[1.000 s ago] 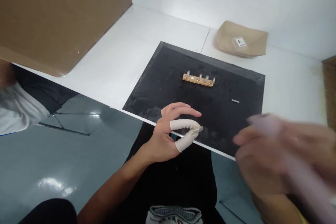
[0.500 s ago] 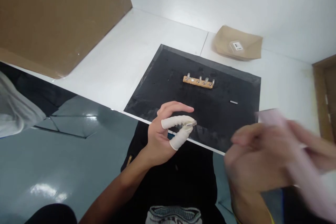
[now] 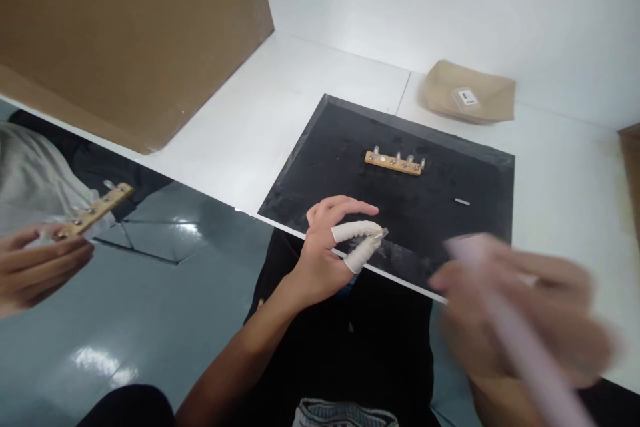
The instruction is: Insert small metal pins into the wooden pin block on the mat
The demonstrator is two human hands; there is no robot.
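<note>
My left hand (image 3: 327,250), with white finger cots on thumb and index finger, pinches a small clear piece (image 3: 383,234) over the front edge of the black mat (image 3: 345,193). To the right, my right hand (image 3: 530,320) is smeared by motion, its fingers closed round a long pale pink strip (image 3: 520,347) whose kind I cannot make out. Farther back on the mat lies a narrow tan strip (image 3: 393,163) with several small clear upright pieces and metal spots on it. A thin light-coloured rod (image 3: 463,201) rests on the mat to its right.
A co-worker's hand (image 3: 40,267) at the left holds a similar tan strip (image 3: 95,212) with clear pieces. A large brown board (image 3: 125,40) stands at the back left. On the white table (image 3: 250,147) sits a brown paper packet (image 3: 470,92) with a label.
The co-worker's hand with its tan strip has come into view at the left. My right hand has moved left with the pink strip. My left hand keeps its pinch; the view has shifted slightly.
</note>
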